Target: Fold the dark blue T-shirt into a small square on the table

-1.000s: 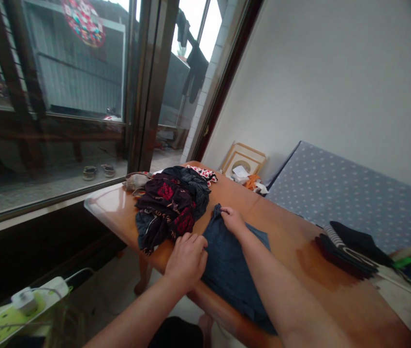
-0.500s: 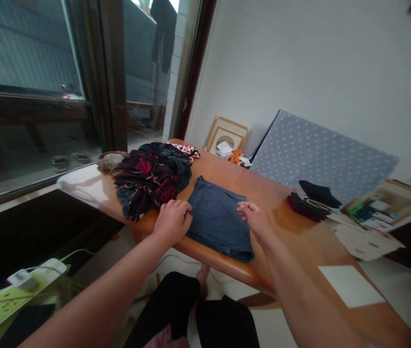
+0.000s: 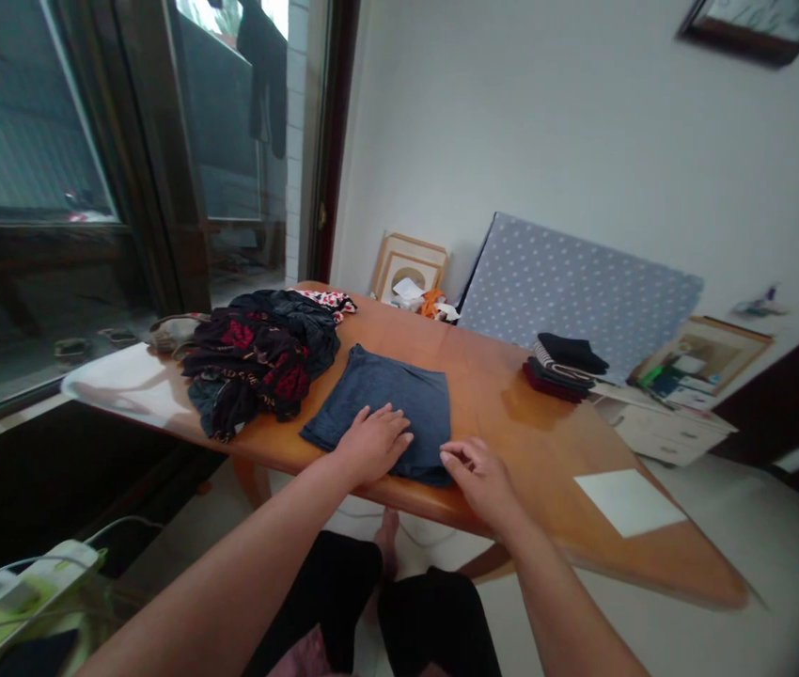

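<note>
A blue-grey garment, folded to a rough rectangle, lies near the front edge of the wooden table; its exact kind does not show. My left hand rests flat on its near half with the fingers stretched out. At the garment's near right corner is my right hand, thumb and fingertips pinched together on the edge. To the left sits a loose heap of dark clothes, some with red print.
On the wooden table stand a stack of folded clothes at the right and a white sheet nearer the right end. A polka-dotted panel leans on the wall. A power strip is at lower left.
My left hand has moved from the garment's left edge onto its top and flattened. My right hand has come down to the near right corner. The view has turned slightly right.
</note>
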{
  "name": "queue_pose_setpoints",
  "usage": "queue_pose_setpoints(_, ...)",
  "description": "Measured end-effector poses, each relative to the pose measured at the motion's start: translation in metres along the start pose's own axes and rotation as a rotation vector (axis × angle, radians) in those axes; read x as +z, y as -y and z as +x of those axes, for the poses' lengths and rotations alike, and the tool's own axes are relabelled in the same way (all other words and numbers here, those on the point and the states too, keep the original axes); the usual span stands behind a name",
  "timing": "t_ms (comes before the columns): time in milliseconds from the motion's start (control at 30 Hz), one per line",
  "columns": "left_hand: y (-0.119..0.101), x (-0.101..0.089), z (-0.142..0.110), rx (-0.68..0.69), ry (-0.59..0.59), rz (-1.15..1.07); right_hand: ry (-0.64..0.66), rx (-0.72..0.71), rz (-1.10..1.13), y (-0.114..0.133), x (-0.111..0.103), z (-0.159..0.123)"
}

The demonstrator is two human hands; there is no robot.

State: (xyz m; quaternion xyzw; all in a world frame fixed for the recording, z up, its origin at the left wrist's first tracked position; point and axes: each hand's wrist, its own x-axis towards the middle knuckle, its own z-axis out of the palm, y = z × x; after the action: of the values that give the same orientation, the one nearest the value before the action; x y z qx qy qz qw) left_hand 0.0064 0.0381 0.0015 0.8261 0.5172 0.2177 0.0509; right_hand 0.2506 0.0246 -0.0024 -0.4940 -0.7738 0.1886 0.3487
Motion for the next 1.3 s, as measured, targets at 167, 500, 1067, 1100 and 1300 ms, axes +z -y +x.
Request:
queue_pose_setpoints(167, 0.003, 0.007, -0.006, 0.017, 0.05, 0.068, 0.06, -0.057, -0.223, -0.002, -0.003, -0.015)
queue_pose_setpoints(500, -0.001, 0.006, -0.007, 0.013, 0.041, 0.112, 0.032, -0.072, -0.185, -0.001, -0.007, -0.017)
queue_pose_setpoints(1067, 0.021, -0.019, 0.033, -0.054, 0.072, -0.019, 0.035, 0.183, 0.326, -0.061, -0.011, 0.085)
queue_pose_setpoints(1100, 0.026, -0.021, 0.045, -0.085, 0.03, -0.004, 0.045, 0.19, 0.324, -0.066, -0.01, 0.094)
queue_pose_setpoints(1300, 0.064, -0.029, 0.127, -0.345, -0.101, 0.108, 0.017, 0.177, 0.307, -0.083, -0.003, 0.146)
